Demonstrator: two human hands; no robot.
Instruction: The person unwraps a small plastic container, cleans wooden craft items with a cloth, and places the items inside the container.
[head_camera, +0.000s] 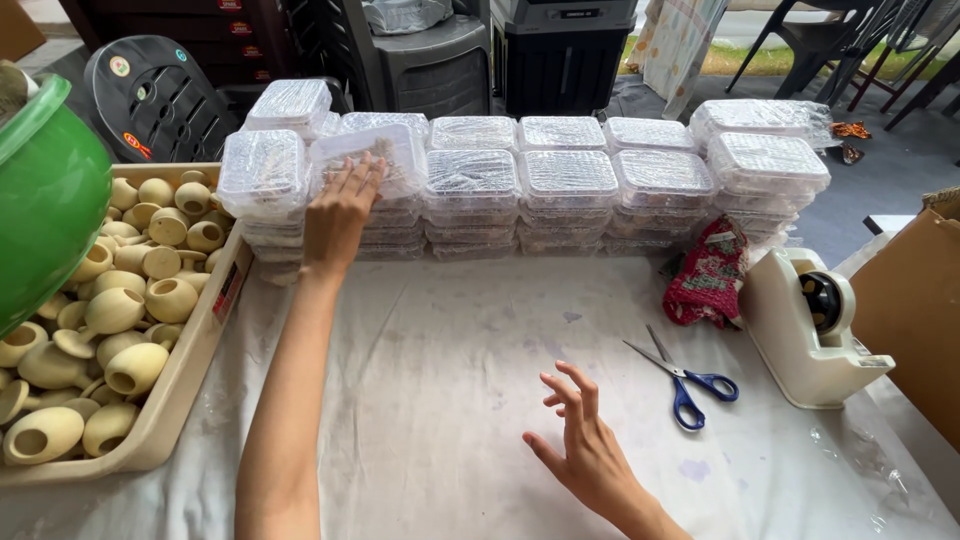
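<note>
My left hand (338, 215) reaches to the far left of the table and grips a clear plastic lidded box (368, 155), tilted, on top of a stack. Rows of the same clear boxes (568, 180), stacked several high, run across the far side of the table. My right hand (585, 440) hovers above the white cloth (440, 380) near the front, fingers spread, holding nothing. Blue-handled scissors (685, 380) lie shut to the right of that hand.
A beige tray (190, 350) of tan clay pieces with holes sits at the left, a green bowl (45, 190) above it. A white tape dispenser (810, 325), a red patterned cloth (708, 275) and a cardboard box (915, 300) stand at the right. Dark chairs and bins stand behind.
</note>
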